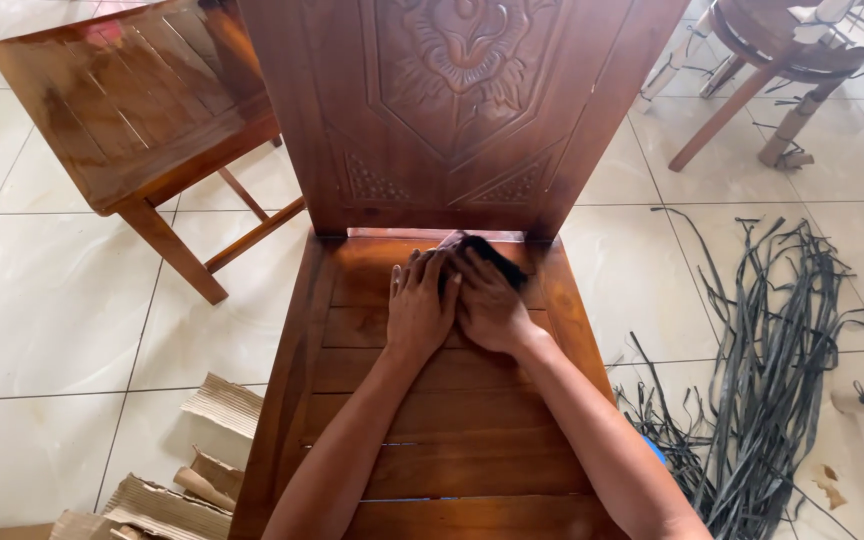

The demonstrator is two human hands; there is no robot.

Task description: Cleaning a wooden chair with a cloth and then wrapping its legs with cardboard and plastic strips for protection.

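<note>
Two hands are pressing a dark cloth on the chair seat at frame centre: our left hand lying flat and open, our right hand gripping the cloth. We judge rubbing is underway, needing firm strokes.

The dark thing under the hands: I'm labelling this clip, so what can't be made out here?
- Dark object, head view: mostly covered by the right hand and left hand; its kind is unclear.
- Carved chair: front edge and backrest top cut off by the frame.
- Second chair: top cut off.

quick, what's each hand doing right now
Left hand: open, flat on the chair seat beside the dark cloth.
Right hand: pressed on the dark cloth; grip cannot be told.
</note>
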